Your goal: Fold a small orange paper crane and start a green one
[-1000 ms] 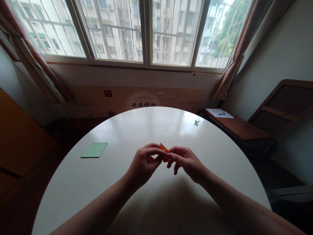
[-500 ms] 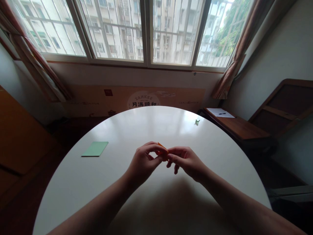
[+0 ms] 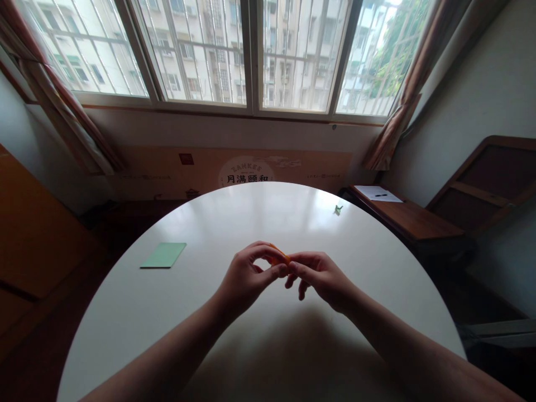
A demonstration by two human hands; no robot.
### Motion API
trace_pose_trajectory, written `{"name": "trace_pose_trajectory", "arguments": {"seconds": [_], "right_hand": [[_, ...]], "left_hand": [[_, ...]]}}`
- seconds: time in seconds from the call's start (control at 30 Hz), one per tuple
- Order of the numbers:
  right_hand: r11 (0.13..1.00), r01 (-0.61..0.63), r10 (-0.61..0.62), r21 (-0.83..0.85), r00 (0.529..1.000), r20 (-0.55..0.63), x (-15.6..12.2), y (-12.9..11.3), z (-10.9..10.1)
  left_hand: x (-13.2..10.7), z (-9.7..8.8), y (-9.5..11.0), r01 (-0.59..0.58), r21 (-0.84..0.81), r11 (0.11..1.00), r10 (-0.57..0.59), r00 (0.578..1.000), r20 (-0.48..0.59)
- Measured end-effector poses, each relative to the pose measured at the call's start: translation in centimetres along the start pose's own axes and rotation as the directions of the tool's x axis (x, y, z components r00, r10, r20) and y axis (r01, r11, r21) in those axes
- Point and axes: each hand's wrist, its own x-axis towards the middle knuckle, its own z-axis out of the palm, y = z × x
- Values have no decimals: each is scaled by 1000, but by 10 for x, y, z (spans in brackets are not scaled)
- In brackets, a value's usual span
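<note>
Between my two hands, above the middle of the white table (image 3: 234, 223), is a small folded piece of orange paper (image 3: 287, 259). My left hand (image 3: 253, 271) pinches it from the left with thumb and index finger. From the right, the thumb and index finger of my right hand (image 3: 320, 273) close on its other end, while the lower fingers hang loosely curled. Most of the paper is hidden by my fingers, so its exact shape cannot be made out.
On the table's left lies a stack of square green paper (image 3: 164, 255). Toward the far right edge stands a small green folded paper figure (image 3: 338, 210). A wooden bench (image 3: 412, 218) beyond the table bears a white sheet (image 3: 377, 193) with a pen on it.
My left thumb has shifted slightly to the right along the orange paper, and a bit more of the paper shows between the fingertips. Both hands otherwise stay in place.
</note>
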Motion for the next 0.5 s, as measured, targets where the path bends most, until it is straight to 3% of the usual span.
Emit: {"name": "trace_pose_trajectory", "arguments": {"seconds": [0.2, 0.3, 0.5], "right_hand": [[1000, 22, -22, -10, 1000, 12, 0, 2, -1], [1000, 26, -26, -6, 1000, 6, 1, 1, 0], [1000, 23, -23, -14, 1000, -17, 1, 0, 1]], "left_hand": [[1, 0, 1, 48, -32, 998, -48, 999, 17], [-1, 1, 1, -33, 29, 999, 34, 999, -37], [-4, 0, 4, -194, 340, 920, 246, 963, -115]]}}
